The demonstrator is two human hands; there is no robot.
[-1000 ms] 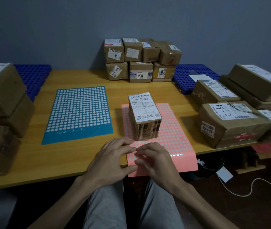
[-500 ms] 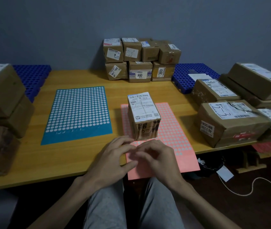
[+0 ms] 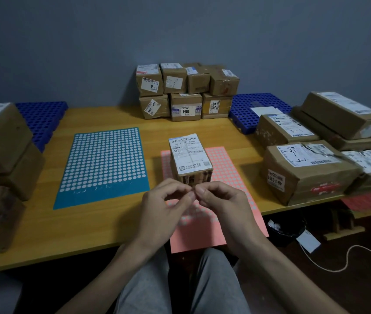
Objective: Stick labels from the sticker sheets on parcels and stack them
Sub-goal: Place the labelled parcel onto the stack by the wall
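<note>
A small brown parcel with a white shipping label on top stands on the pink sticker sheet, which overhangs the table's front edge. My left hand and my right hand are raised just in front of the parcel, fingertips meeting. Both pinch something tiny between them, too small to make out. A blue sticker sheet lies flat to the left.
A stack of small parcels stands at the back by the wall. Larger parcels crowd the right side of the wooden table, and more boxes pile at the left. Blue plastic pallets sit behind.
Both hands lifted off the pink sheet's near end and now meet at the fingertips in front of the parcel. The parcel has not moved.
</note>
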